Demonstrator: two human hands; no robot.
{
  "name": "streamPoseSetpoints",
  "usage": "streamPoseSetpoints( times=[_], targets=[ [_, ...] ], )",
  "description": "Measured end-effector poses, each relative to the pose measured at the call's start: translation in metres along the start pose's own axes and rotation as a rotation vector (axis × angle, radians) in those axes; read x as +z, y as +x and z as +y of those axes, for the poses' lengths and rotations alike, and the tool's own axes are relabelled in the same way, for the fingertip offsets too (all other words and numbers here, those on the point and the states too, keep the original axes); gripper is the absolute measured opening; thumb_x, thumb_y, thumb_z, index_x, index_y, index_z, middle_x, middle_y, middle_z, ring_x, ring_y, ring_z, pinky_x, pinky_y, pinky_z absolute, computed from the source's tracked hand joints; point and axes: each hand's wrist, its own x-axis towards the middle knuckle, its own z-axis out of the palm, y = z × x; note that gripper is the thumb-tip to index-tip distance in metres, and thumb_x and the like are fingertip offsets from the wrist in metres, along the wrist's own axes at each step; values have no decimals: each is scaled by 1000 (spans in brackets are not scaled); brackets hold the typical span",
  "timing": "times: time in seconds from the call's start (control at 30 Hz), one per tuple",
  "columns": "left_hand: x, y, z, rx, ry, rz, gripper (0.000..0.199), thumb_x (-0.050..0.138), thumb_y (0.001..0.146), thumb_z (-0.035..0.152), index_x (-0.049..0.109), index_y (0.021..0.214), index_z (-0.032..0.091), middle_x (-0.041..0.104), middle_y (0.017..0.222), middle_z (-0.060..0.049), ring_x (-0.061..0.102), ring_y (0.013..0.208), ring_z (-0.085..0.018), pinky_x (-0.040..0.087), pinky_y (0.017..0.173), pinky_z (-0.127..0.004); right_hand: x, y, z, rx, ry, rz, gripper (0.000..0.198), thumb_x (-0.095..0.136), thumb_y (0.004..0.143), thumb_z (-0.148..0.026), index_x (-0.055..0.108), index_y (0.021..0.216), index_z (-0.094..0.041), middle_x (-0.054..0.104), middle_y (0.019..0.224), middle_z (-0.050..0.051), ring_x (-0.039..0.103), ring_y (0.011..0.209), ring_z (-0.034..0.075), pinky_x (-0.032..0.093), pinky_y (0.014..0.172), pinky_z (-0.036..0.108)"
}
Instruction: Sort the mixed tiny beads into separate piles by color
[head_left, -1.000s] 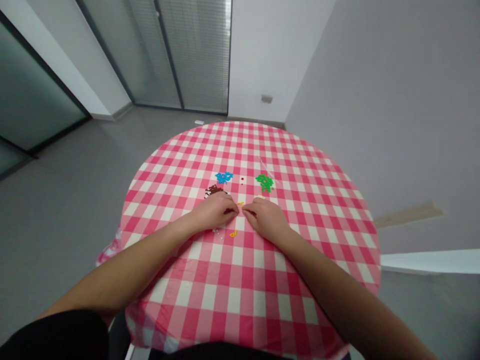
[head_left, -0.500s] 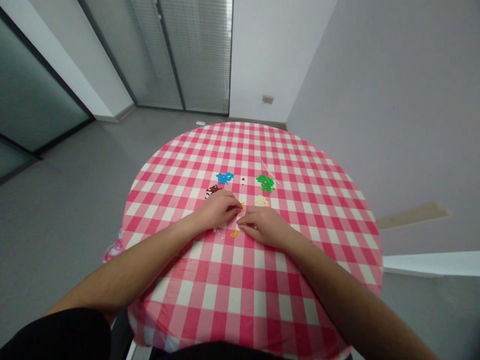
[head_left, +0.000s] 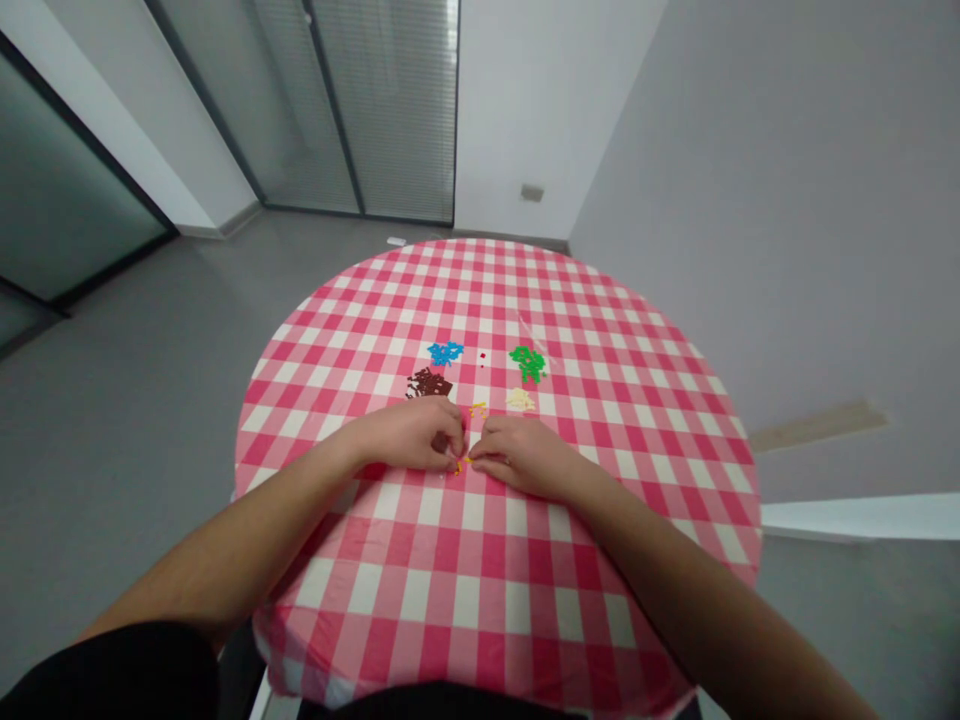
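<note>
My left hand (head_left: 420,435) rests on the checked tablecloth, thumb and forefinger bent into a pinch. Its fingertips touch a small heap of yellow pieces (head_left: 458,469); whether one is held between them is hidden. Facing it, my right hand (head_left: 521,457) has its fingers pinched together, with a tiny yellow piece (head_left: 468,459) at the tips. Just beyond the hands lie several loose yellow bits (head_left: 478,409). Dark brown pieces (head_left: 429,384) sit past my left hand, and cream pieces (head_left: 520,400) past my right. A few whitish bits (head_left: 442,476) show beside the left fingers.
Farther back are a blue heap (head_left: 445,353), a green heap (head_left: 529,364) and two small red pieces (head_left: 483,356) between them. The round table wears a red-and-white checked cloth (head_left: 480,600). Glass partitions (head_left: 397,120) and a grey wall (head_left: 750,200) stand around it.
My left hand has moved down toward me, from the loose yellow bits to the near yellow heap. More brown pieces show now. The right hand has hardly moved.
</note>
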Motion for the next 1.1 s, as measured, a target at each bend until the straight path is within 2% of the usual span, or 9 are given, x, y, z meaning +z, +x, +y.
streamPoseSetpoints(
  times=[0.2,0.37,0.6,0.87,1.1],
  targets=[
    [3,1,1,5,-3,-54,10,75,75,11,74,82,19,69,84,-3,62,85,-17,48,77,-26,3,2,5,65,-105,26,22,53,98,-22,74,97,-17,69,95,8,61,90,18,43,73,29],
    [4,3,2,18,18,-56,12,69,79,7,73,80,18,70,82,-3,63,83,-16,47,78,-25,3,5,8,206,-203,74,28,47,102,-26,72,97,-15,68,93,9,62,91,20,43,77,30],
    [9,8,-3,4,82,38,15,65,82,6,75,85,18,72,86,-4,65,86,-17,47,83,-27,3,8,7,379,-258,116,30,45,102,-28,73,99,-17,68,95,9,63,91,20,42,74,29],
    [16,14,-10,-105,222,194,11,67,86,14,77,91,16,72,89,-7,64,88,-20,46,84,-31,1,3,2,285,-215,162,27,50,100,-31,73,98,-18,67,93,8,61,90,19,42,74,28],
    [2,6,-15,-109,193,228,14,63,90,14,76,91,18,72,85,-4,63,83,-17,44,84,-31,6,4,1,277,-197,196,26,51,100,-29,74,97,-18,67,92,7,62,88,19,42,72,29]
  ],
)
